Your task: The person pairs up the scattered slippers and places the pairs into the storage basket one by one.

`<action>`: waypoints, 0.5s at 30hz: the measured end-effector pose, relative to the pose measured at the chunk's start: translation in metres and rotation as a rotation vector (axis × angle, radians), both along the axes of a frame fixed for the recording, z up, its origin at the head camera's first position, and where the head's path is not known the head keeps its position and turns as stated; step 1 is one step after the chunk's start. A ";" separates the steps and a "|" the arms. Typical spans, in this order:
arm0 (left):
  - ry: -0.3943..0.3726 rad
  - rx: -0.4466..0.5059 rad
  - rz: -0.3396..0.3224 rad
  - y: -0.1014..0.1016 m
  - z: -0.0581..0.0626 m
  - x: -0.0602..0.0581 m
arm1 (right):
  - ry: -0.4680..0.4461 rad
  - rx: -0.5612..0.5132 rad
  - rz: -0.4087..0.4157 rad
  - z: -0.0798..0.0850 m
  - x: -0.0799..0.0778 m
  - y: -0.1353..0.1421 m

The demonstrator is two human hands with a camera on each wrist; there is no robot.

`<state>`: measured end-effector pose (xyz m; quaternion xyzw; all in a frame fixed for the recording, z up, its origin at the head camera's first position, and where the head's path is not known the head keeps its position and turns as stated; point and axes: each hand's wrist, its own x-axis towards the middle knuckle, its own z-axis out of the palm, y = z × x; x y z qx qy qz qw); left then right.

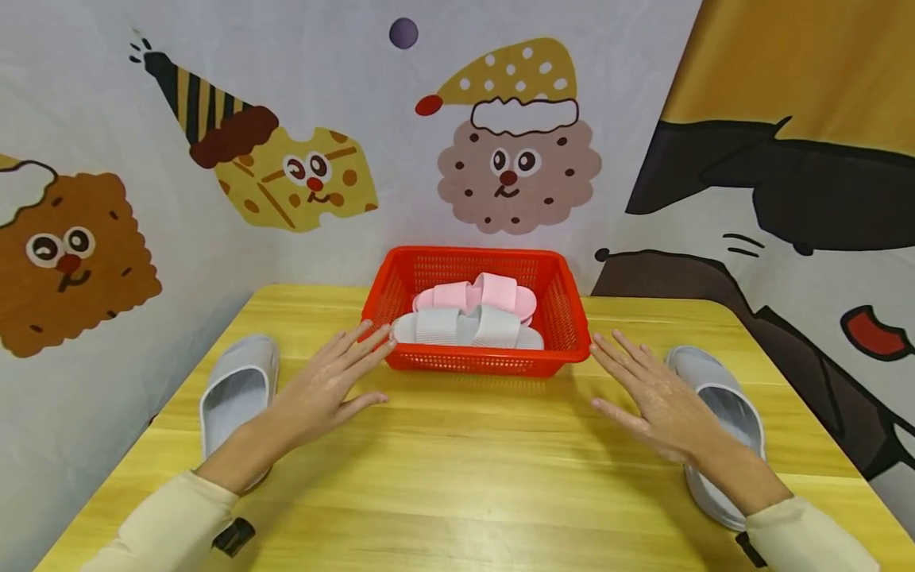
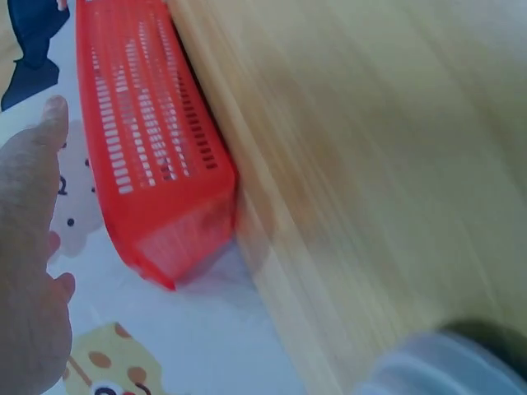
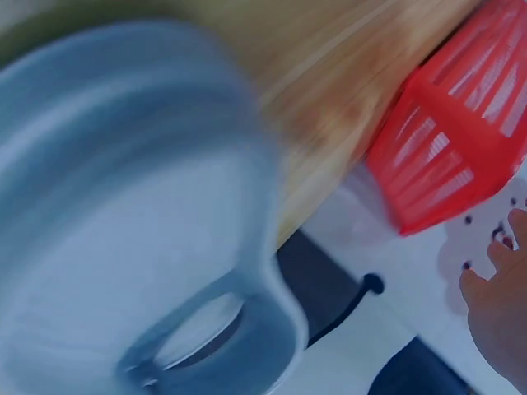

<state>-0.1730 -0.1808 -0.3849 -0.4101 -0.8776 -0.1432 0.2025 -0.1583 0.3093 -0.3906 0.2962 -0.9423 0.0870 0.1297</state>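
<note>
A red plastic basket (image 1: 472,361) stands at the back of the table, holding a pair of pink slippers (image 1: 500,294) and a pair of white slippers (image 1: 438,326). My left hand (image 1: 325,389), fingers straight and spread, reaches toward the basket's left front corner, fingertips right by its rim in the head view. On the other side my right hand (image 1: 654,397) is likewise stretched out, its fingertips near the right front corner. Neither holds anything. Part of a grey slipper (image 1: 239,381) is hidden behind my left forearm; another grey slipper (image 1: 715,389) lies partly under my right hand and wrist.
The yellow wood-grain table (image 1: 457,477) carries the basket and slippers. Behind it hangs a pale cloth (image 1: 415,183) printed with cartoon biscuits and cheese. The basket stands close to this backdrop, at the table's far edge.
</note>
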 end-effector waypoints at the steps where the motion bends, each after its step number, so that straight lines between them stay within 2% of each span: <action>1: -0.008 -0.001 0.012 -0.004 -0.001 0.001 | -0.003 -0.006 -0.019 0.000 0.001 0.005; 9: -0.051 -0.028 0.120 -0.031 -0.002 0.004 | -0.036 -0.057 -0.097 -0.007 0.001 0.037; 15: -0.117 -0.047 0.213 -0.050 -0.004 0.003 | -0.060 -0.051 -0.143 -0.014 -0.002 0.059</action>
